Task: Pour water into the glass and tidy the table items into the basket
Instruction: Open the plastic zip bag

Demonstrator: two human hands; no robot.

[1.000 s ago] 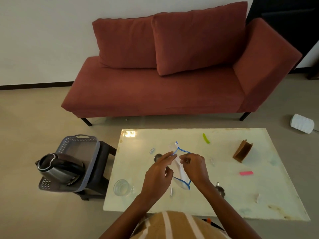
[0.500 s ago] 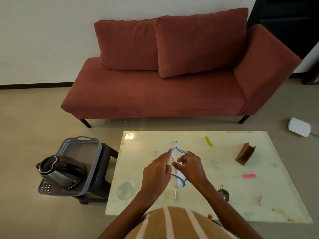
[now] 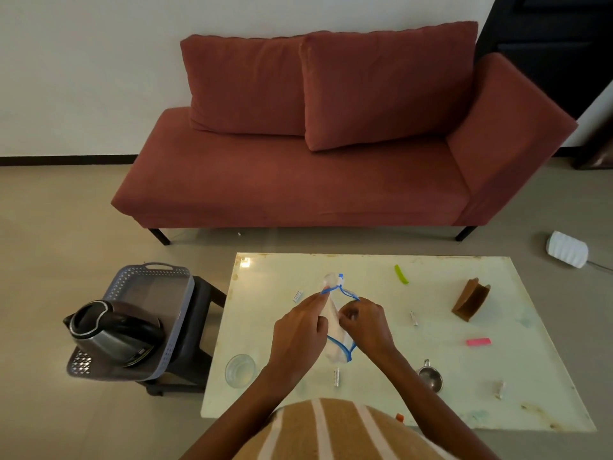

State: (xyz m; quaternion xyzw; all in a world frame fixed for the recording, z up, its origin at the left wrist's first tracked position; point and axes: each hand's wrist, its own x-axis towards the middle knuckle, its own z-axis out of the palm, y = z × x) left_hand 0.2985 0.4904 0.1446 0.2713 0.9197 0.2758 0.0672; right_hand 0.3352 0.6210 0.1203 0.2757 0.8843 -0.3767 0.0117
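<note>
Over the middle of the pale table (image 3: 497, 403), both hands hold a clear zip bag with a blue edge (image 3: 336, 340). My left hand (image 3: 300, 330) pinches its left rim, and my right hand (image 3: 366, 325) pinches the right rim, keeping the mouth apart. A glass with water (image 3: 240, 370) stands near the table's front left corner. To the left, a grey basket (image 3: 149, 287) sits on a dark stool, with a steel kettle (image 3: 112, 333) resting on its near end.
Scattered on the table: a green clip (image 3: 400, 273), a brown holder (image 3: 471, 299), a pink eraser (image 3: 478, 341), a small metal cup (image 3: 430, 379) and several tiny items. A red sofa (image 3: 298, 180) stands behind; a white object (image 3: 567, 249) lies on the floor.
The hands have drawn closer together around the bag, which now hangs narrower between them. The view has shifted slightly.
</note>
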